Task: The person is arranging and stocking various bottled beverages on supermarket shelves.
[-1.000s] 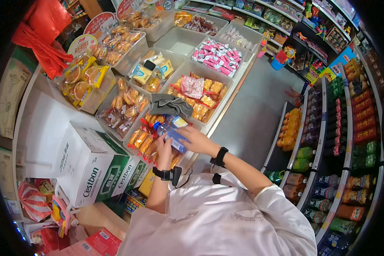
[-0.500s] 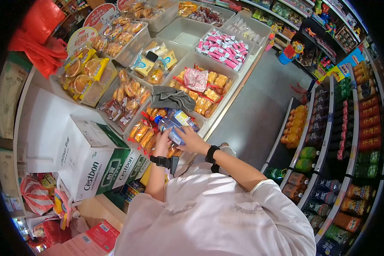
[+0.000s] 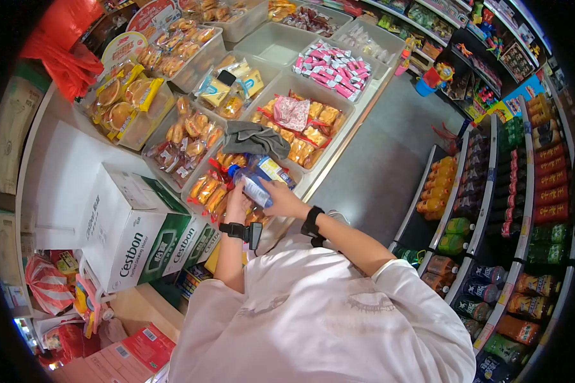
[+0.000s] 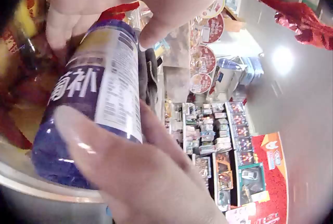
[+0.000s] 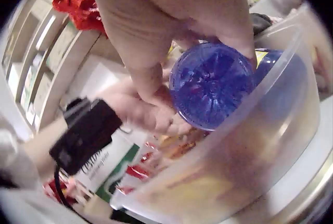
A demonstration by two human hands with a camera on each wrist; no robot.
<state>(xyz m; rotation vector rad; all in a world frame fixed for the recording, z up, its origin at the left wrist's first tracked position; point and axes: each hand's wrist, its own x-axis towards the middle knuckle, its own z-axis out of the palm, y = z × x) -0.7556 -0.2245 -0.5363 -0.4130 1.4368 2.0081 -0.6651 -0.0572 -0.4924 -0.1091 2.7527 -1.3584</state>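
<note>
Both hands are on a blue drink bottle (image 3: 256, 189) with a blue cap, slanted over a tub of packaged bread. My right hand (image 3: 283, 199) grips its body near the base, the thumb lying across the label in the left wrist view. The left hand (image 3: 237, 204) has its fingers around the cap end. A purple-and-white label (image 4: 99, 86) faces the left wrist camera; the round base (image 5: 212, 86) faces the right wrist camera. A second bottle (image 3: 273, 171), with a yellow-and-white label, lies in the tub just beyond. A grey cloth (image 3: 255, 139) rests behind it.
Tubs of wrapped breads (image 3: 190, 137) and pink-wrapped sweets (image 3: 335, 69) cover the counter. Cestbon cartons (image 3: 131, 233) stand at the left. Across the grey aisle floor (image 3: 380, 147), shelves hold drink bottles (image 3: 437, 185). A red plastic bag (image 3: 64, 54) hangs at upper left.
Both hands keep hold of the bottle over the bread tub. The bottle has turned slightly, showing more of its white label. The head view has shifted a little.
</note>
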